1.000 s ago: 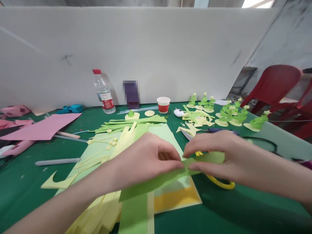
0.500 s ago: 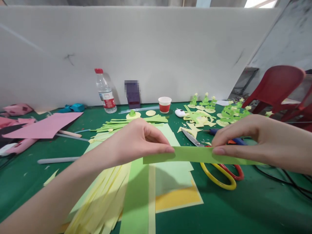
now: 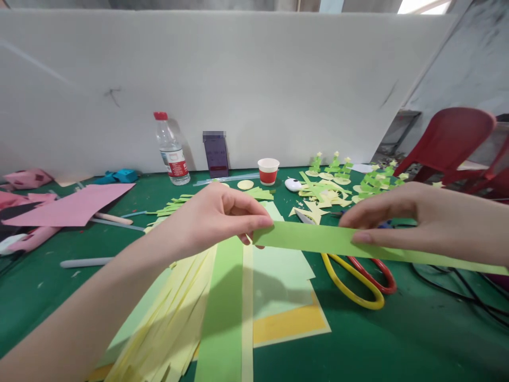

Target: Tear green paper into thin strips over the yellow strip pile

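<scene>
A long green paper strip (image 3: 314, 236) is stretched sideways between my hands, above the table. My left hand (image 3: 222, 215) pinches its left end between thumb and fingers. Farther along, my right hand (image 3: 392, 220) grips the strip with the thumb in front, and the rest trails off to the right. Below lie a wider green paper strip (image 3: 222, 318), a bundle of pale yellow strips (image 3: 170, 313) and pale green sheets (image 3: 278, 270). Scissors with yellow and red handles (image 3: 358, 286) rest under the strip, their blades partly hidden by it.
At the back stand a water bottle (image 3: 174, 154), a purple phone-like object (image 3: 216, 155) and a paper cup (image 3: 269, 171). Small green paper plants with stars (image 3: 336, 170) stand back right beside paper scraps (image 3: 324, 193). Pink paper (image 3: 75, 204) lies left; black cables (image 3: 469, 297) run right.
My left hand has shifted up and now pinches the strip at its very end. More of the strip shows between the hands, and its right part extends farther past my right hand.
</scene>
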`<action>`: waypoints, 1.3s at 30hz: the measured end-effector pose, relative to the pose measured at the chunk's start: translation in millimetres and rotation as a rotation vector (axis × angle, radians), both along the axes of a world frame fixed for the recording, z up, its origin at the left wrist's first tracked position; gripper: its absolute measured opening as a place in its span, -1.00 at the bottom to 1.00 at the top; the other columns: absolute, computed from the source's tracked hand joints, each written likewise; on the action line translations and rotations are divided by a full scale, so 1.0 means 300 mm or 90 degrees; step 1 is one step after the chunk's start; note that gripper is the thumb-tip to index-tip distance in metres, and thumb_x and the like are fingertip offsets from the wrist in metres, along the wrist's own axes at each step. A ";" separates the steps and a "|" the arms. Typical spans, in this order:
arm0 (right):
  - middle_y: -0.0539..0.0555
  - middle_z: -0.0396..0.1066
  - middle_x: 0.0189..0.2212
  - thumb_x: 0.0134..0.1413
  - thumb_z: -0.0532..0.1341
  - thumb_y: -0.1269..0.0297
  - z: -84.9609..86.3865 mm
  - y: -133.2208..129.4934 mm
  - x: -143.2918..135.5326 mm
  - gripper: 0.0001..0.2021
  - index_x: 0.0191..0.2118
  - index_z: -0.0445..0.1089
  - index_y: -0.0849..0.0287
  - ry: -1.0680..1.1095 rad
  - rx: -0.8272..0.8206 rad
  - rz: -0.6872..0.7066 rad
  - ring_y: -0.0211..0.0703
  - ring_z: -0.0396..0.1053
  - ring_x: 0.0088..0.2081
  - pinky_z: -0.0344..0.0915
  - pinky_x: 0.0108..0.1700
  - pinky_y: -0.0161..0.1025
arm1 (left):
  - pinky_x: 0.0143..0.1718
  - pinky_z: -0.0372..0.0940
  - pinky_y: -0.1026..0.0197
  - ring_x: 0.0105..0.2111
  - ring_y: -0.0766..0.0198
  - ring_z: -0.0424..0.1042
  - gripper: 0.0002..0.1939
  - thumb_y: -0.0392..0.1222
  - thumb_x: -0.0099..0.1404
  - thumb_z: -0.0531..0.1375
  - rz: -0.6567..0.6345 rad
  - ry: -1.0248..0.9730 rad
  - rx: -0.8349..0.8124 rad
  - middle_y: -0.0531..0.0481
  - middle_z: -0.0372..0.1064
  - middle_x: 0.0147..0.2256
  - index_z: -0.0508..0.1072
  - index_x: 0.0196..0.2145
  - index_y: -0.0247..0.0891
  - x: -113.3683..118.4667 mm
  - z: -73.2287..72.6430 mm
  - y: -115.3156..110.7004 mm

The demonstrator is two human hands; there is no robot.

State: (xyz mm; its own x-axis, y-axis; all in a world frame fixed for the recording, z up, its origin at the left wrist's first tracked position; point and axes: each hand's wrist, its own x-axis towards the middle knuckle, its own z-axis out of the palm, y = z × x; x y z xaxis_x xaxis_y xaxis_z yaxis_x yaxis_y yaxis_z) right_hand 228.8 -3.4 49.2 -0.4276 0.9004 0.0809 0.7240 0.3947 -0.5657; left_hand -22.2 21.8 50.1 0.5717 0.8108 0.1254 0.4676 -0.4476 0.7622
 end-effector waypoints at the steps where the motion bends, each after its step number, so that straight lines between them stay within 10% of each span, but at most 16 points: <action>1: 0.01 0.49 -0.49 -0.13 0.23 0.05 -0.009 -0.002 -0.015 -0.79 -0.42 0.51 0.04 0.013 0.008 0.003 -0.15 0.40 -0.52 0.31 -0.58 -0.33 | -0.60 0.31 0.45 -0.61 0.38 0.42 -0.87 -0.23 0.13 0.18 -0.005 0.005 0.005 0.13 0.45 -0.62 0.50 -0.53 -0.20 0.007 -0.003 -0.006; 19: -0.10 0.43 -0.65 0.01 0.11 0.37 -0.043 -0.086 -0.146 -0.77 -0.55 0.46 0.11 0.029 0.181 0.001 -0.37 0.30 -0.66 0.11 -0.66 -0.43 | -0.41 0.27 0.50 -0.35 0.41 0.44 -0.90 -0.24 0.19 0.16 0.018 -0.026 0.241 0.17 0.50 -0.34 0.48 -0.35 -0.22 0.068 -0.049 -0.087; 27: -0.14 0.33 -0.77 -0.10 0.17 0.46 -0.055 -0.090 -0.167 -0.83 -0.56 0.46 0.14 -0.016 0.268 0.001 -0.46 0.14 -0.77 0.00 -0.74 -0.48 | -0.51 0.16 0.54 -0.55 0.56 0.35 -0.91 -0.38 0.17 0.17 -0.024 0.002 0.361 0.20 0.46 -0.50 0.47 -0.42 -0.30 0.099 -0.086 -0.119; 39: -0.09 0.36 -0.71 -0.10 0.11 0.43 -0.063 -0.074 -0.145 -0.82 -0.62 0.35 0.16 -0.054 0.329 -0.048 -0.37 0.24 -0.69 0.09 -0.63 -0.40 | -0.51 0.25 0.43 -0.54 0.42 0.40 -0.89 -0.36 0.10 0.15 0.091 0.017 0.267 0.13 0.45 -0.54 0.47 -0.52 -0.31 0.065 -0.075 -0.042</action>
State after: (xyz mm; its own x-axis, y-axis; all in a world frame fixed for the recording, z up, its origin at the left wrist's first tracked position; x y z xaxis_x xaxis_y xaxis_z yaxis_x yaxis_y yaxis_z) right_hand 185.4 -25.5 30.4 -0.3868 0.7812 0.4900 0.7960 0.5511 -0.2502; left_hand -2.7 9.1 27.8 0.4657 0.7640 0.4465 0.5641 -0.6451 0.5154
